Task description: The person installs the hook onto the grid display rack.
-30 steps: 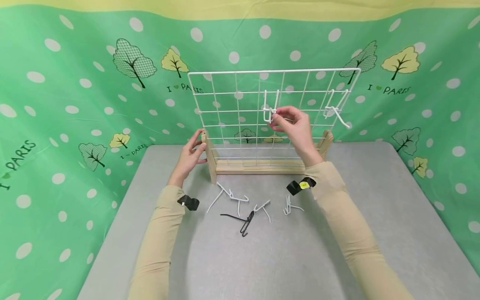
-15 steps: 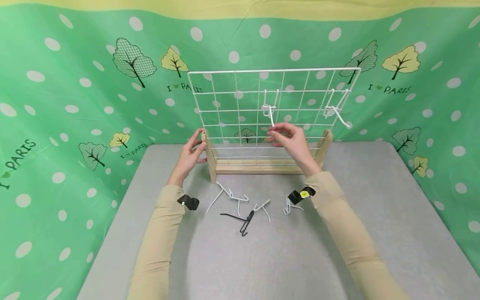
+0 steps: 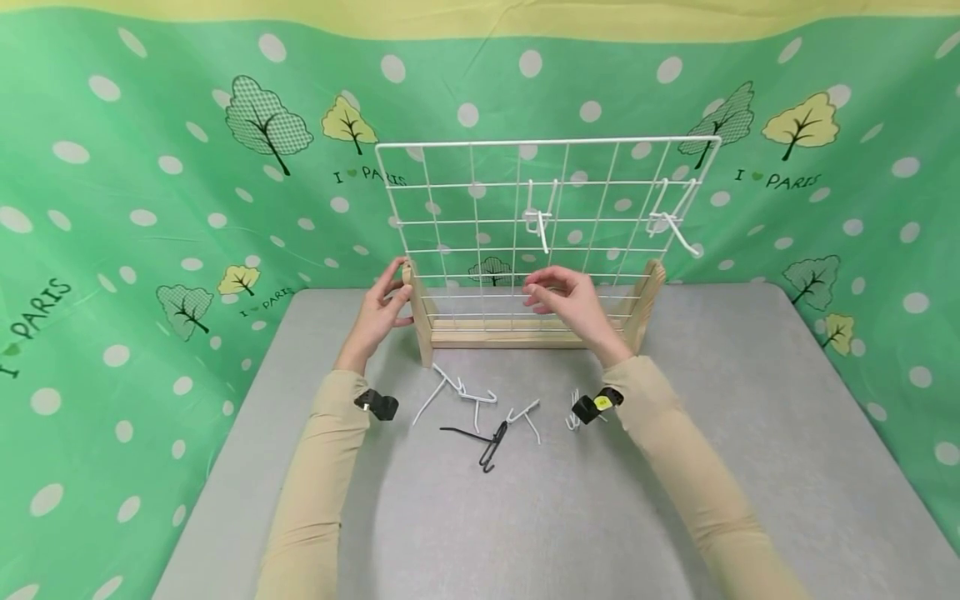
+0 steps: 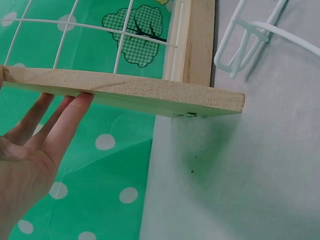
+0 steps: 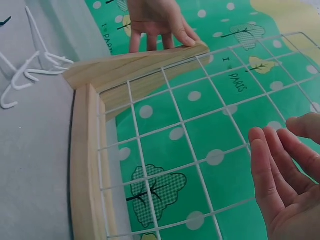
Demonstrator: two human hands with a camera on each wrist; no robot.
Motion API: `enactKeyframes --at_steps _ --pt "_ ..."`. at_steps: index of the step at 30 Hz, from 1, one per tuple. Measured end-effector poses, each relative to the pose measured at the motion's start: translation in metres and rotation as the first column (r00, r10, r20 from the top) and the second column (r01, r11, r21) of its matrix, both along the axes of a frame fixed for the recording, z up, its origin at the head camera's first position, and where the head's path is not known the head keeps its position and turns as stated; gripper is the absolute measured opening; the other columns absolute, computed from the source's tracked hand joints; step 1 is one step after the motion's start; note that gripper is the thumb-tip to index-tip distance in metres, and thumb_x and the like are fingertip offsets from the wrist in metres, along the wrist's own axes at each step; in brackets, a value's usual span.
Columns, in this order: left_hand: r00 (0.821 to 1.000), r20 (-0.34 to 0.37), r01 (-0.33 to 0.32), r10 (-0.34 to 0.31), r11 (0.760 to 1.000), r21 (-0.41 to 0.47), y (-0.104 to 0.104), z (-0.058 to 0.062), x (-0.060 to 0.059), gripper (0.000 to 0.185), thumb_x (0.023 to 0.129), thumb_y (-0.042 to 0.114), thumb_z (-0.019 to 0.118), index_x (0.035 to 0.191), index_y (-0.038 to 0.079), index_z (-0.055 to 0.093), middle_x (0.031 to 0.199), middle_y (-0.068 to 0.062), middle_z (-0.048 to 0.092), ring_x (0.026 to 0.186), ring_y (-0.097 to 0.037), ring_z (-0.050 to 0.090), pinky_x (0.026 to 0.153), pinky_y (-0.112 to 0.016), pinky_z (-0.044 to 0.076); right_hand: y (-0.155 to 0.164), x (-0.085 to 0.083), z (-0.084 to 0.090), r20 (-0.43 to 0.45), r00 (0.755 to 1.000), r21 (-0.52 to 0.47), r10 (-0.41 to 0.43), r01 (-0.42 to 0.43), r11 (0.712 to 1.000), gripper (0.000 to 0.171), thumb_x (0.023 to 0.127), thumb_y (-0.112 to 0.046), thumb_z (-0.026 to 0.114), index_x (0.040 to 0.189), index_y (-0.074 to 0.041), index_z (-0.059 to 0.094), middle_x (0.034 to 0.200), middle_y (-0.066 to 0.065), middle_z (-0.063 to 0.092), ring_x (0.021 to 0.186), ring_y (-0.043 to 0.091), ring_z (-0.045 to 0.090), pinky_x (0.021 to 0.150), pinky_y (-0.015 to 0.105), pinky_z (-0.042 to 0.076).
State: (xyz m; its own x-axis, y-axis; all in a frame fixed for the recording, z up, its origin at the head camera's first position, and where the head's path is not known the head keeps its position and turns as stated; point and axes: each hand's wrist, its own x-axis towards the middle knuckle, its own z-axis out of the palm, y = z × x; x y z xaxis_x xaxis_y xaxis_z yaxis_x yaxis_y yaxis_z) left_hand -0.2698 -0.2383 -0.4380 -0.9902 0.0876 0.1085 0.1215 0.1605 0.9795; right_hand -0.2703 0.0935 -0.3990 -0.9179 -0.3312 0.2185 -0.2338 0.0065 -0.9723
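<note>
Head view: the left hand (image 3: 375, 318) grips a wooden stand (image 3: 517, 340); the right hand (image 3: 576, 308), loosely curved and empty, is in front of its wire grid (image 3: 547, 142), below a hanging white hook (image 3: 543, 233). Loose hooks (image 3: 495, 448) lie on the bench (image 3: 450, 533). Left wrist view: fingers (image 4: 70, 120) touch the stand's outer face. Right wrist view: right thumb and fingertips apart.

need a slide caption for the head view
Left hand on the wooden stand, empty right hand before the wire grid; two white hooks hang there, others lie on the table.

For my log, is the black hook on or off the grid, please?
Off: the black hook lies on the table, apart from the grid.
</note>
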Motion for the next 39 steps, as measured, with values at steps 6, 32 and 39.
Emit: enactKeyframes --at_steps 6,32,39 --pt "1.0 -0.012 -0.007 0.007 1.0 -0.014 0.0 -0.001 0.001 0.058 0.103 0.018 0.048 0.155 0.018 0.023 0.143 -0.027 0.036 0.125 -0.048 0.042 0.084 -0.056 0.053 -0.006 0.006 -0.016 0.009 0.999 0.035 0.034 -0.034 0.999 0.02 0.093 0.003 0.059 0.11 0.014 0.06 0.102 0.026 0.066 0.081 0.021 0.068 0.076 0.047 0.059" --pt "0.999 -0.043 -0.008 0.007 0.999 -0.031 0.0 -0.003 0.002 0.058 0.103 0.024 0.05 0.155 0.02 0.024 0.143 -0.026 0.037 0.124 -0.046 0.044 0.082 -0.053 0.055 -0.023 0.027 -0.059 0.065 0.979 0.108 0.192 -0.198 0.974 0.021 0.091 0.001 0.062 0.108 0.014 0.061 0.097 0.026 0.067 0.087 0.043 0.064 0.078 0.052 0.056" --pt "0.999 -0.044 -0.009 0.008 0.999 -0.032 0.001 -0.003 0.002 0.057 0.103 0.025 0.05 0.154 0.023 0.025 0.143 -0.026 0.038 0.124 -0.046 0.044 0.081 -0.053 0.055 -0.028 0.037 -0.08 0.094 0.962 0.149 0.256 -0.268 0.952 0.018 0.088 0.006 0.062 0.105 0.015 0.062 0.091 0.018 0.068 0.087 0.049 0.062 0.078 0.055 0.055"
